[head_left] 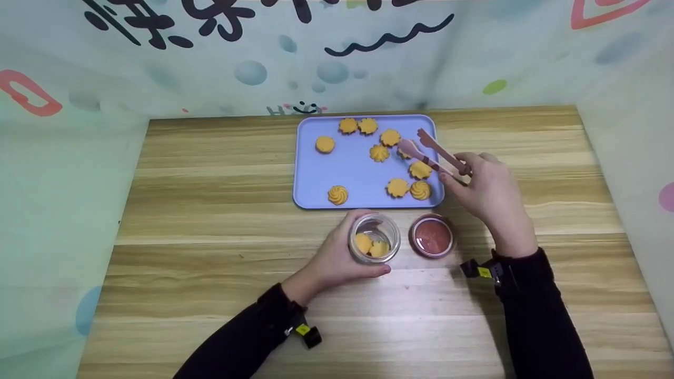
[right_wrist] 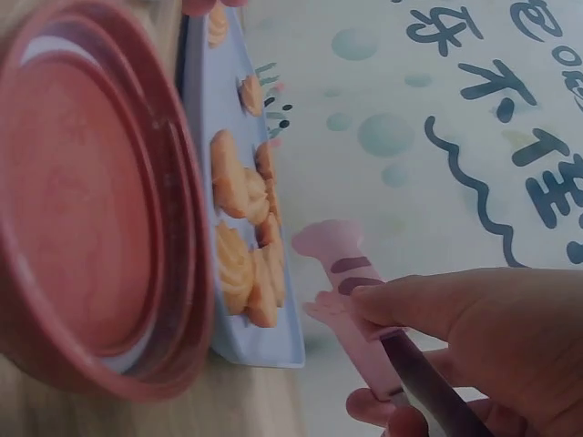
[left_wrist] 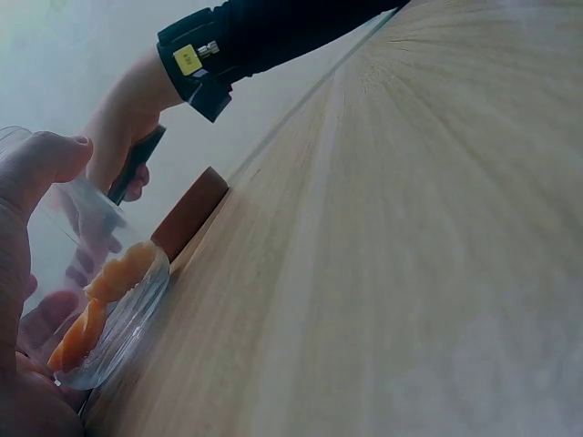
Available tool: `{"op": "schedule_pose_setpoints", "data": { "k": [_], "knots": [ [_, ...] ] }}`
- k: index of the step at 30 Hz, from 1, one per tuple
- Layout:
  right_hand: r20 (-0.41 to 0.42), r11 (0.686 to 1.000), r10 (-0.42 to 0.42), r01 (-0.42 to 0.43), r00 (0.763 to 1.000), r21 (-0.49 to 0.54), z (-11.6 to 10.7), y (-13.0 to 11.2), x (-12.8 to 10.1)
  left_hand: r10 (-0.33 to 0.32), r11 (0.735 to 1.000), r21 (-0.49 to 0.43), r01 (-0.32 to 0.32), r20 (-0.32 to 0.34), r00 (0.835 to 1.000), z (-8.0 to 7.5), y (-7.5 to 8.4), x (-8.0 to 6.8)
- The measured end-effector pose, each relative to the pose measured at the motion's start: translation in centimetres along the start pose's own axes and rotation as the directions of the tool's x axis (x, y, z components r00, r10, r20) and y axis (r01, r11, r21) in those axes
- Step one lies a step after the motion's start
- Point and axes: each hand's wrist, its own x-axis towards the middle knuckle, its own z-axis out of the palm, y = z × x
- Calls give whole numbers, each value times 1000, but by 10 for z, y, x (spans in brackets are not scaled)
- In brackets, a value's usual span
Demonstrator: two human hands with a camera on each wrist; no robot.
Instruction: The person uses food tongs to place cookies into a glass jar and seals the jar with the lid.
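My left hand [head_left: 337, 258] grips a clear jar [head_left: 375, 217] from its left side; two cookies [left_wrist: 125, 271] lie at the bottom of it. In my right hand [head_left: 495, 195] is a pair of pink tongs [head_left: 442, 152], held between thumb and fingers. The tongs' tips stand apart over the right part of a blue tray [head_left: 316, 179], above a partly hidden cookie. Several golden cookies lie on that tray, among them a swirled cookie [head_left: 337, 195] near its front edge. Nothing shows between the tongs' tips in the right wrist view [right_wrist: 330, 264].
A reddish-brown jar lid [head_left: 433, 236] lies inner side up on the wooden table [head_left: 210, 210], right of the jar. Behind the tray hangs a patterned cloth [head_left: 210, 79] with black lettering. Each sleeve carries a small wrist camera.
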Motion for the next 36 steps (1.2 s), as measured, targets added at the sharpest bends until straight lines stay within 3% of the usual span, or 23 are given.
{"op": "schedule_pose_setpoints", "data": {
  "k": [5,12,25,32,36],
  "knots": [
    [7,1000,-3,3,1000,6,9,2,2,-11,1000,6,11,-1,1000,0,1,0],
    [29,1000,-3,4,1000,-16,17,3,4,24,1000,-6,-24,4,1000,0,1,1],
    [34,998,-53,55,998,-33,14,-3,3,24,1000,0,-24,1,1000,1,0,0],
    [32,991,-109,106,994,79,-10,-6,-2,25,1000,3,-25,5,1000,1,0,1],
    [17,954,-234,226,972,199,-31,-15,-10,22,1000,1,-22,1,1000,0,0,1]
  ]
}}
